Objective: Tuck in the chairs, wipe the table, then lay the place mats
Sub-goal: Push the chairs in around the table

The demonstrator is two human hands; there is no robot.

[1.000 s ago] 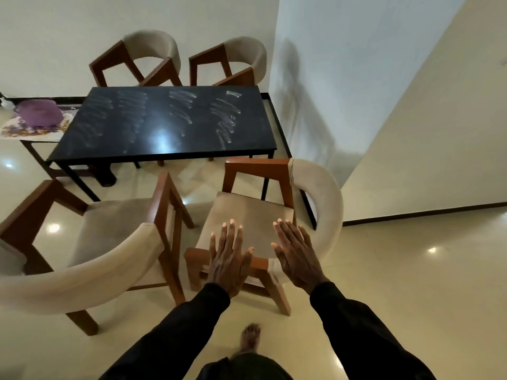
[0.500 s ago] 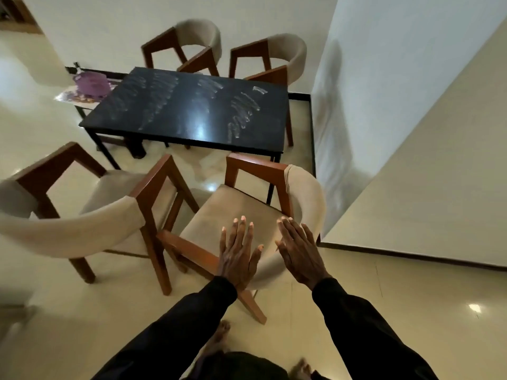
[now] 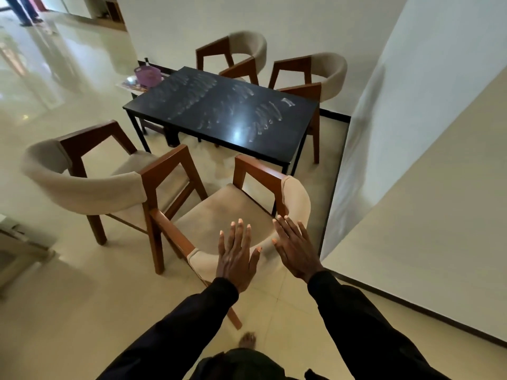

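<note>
Both hands are flat, fingers straight and close together, holding nothing. The left hand (image 3: 237,256) lies palm down on the padded curve of the backrest (image 3: 298,197) of the near chair (image 3: 219,207), thumb spread toward the other hand. The right hand (image 3: 295,249) is just beside it on the same curve, fingertips reaching toward the chair's right arm post. The two thumbs are near each other but apart.

This chair stands angled, its seat opening ahead of the fingertips toward the black table (image 3: 227,113), and well apart from it, not tucked in. Pale wipe streaks (image 3: 197,91) cross the tabletop. To the left of the left hand a second chair (image 3: 87,187) also stands out from the table, its wooden arm close to the near chair's left arm. Beyond the table, two more chairs (image 3: 247,48) (image 3: 329,69) are drawn close to its far edge. Past the table's far left corner sits a purple basket (image 3: 146,75) on a printed sheet (image 3: 129,85), whose pattern is too blurred to read.

Against the frame half a second ago, the hands keep the same flat hold on the backrest. The table now appears further ahead of the fingertips and more to the left, and more of the shiny floor (image 3: 68,78) shows on that side. A bare foot (image 3: 247,340) shows below the wrists.
</note>
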